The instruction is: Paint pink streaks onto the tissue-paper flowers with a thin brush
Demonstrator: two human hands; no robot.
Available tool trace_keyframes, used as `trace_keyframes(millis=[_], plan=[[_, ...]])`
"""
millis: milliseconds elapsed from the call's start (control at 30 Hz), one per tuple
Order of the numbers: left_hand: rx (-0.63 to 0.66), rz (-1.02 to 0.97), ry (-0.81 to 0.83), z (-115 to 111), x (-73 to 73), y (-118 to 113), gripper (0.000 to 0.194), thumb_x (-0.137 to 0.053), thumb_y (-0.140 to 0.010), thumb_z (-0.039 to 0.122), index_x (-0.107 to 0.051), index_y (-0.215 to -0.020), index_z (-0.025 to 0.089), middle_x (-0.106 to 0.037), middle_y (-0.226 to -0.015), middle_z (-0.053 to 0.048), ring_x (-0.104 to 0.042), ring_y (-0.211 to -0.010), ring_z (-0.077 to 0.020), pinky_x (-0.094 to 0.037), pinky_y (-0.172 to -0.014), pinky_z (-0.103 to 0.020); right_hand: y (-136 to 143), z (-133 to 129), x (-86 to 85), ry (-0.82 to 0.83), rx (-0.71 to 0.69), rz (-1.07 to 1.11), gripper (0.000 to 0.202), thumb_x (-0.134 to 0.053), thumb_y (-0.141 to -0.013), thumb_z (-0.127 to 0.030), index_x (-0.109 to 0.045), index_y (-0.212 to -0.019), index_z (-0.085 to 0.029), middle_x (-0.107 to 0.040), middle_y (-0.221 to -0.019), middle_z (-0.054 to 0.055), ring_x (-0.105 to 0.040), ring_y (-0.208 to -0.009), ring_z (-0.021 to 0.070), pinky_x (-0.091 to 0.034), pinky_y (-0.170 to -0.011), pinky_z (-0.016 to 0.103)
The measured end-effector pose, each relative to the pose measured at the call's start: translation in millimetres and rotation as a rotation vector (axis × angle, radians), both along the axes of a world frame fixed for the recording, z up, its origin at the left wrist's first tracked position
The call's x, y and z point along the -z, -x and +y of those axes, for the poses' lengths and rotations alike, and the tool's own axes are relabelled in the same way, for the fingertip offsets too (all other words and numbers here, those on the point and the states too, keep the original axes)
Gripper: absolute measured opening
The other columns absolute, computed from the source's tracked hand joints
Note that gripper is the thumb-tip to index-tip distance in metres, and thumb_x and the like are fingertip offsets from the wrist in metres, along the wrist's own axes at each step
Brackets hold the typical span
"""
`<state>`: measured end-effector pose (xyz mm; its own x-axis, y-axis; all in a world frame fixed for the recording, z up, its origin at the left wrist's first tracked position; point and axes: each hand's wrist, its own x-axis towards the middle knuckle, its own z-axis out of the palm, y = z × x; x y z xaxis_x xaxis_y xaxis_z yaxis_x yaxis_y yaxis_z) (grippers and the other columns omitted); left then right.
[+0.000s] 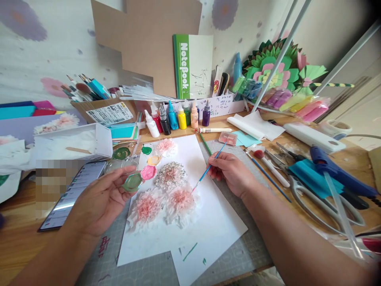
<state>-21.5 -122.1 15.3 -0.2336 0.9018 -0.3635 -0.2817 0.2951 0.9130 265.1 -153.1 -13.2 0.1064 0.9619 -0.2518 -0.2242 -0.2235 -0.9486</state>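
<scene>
My left hand (104, 198) holds a small paint palette (133, 182) by its green well, between thumb and fingers, over the left side of the white paper (220, 222). Pink, peach and green wells run up and away from it. In my right hand (229, 171) is a thin blue paintbrush (207, 170), pinched near its upper part. Its tip points down-left at the right edge of a pink and white ruffled flower (181, 202). Another such flower (146, 208) lies to the left, a black-edged one (171, 176) behind, and a smaller pink one (166, 147) farther back.
Paint bottles (172, 115) stand in a row at the back, before a notebook (193, 65). A phone (73, 194) lies at the left. Scissors (315, 202), a blue glue gun (339, 171) and brushes lie at the right. A grey cutting mat (256, 246) is under the paper.
</scene>
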Motion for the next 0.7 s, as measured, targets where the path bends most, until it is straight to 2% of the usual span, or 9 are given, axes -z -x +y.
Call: trace_keyframes(millis=[267, 700], plan=[[-0.005, 0.002, 0.002, -0.7, -1.2, -2.4, 0.037, -0.048, -0.093, 0.006, -0.078, -0.074, 0.015, -0.076, -0.073, -0.004, -0.067, -0.055, -0.0134, -0.056, -0.042, -0.022, 0.1, 1.0, 1.3, 0.002, 0.014, -0.001, 0.021, -0.075, -0.064, -0.034, -0.06, -0.062, -0.019, -0.064, -0.048, 0.001, -0.047, -0.041, 0.0092, -0.033, -0.042, 0.022], [-0.008, 0.025, -0.022, 1.6, -1.2, -0.8, 0.034, -0.05, -0.092, 0.006, -0.078, -0.075, 0.017, -0.074, -0.069, -0.004, -0.067, -0.055, -0.0135, -0.056, -0.042, -0.021, 2.2, 2.3, -2.1, 0.028, 0.091, 0.025, 0.016, -0.068, -0.064, -0.029, -0.056, -0.059, -0.02, -0.062, -0.046, 0.001, -0.048, -0.04, 0.0092, -0.033, -0.042, 0.021]])
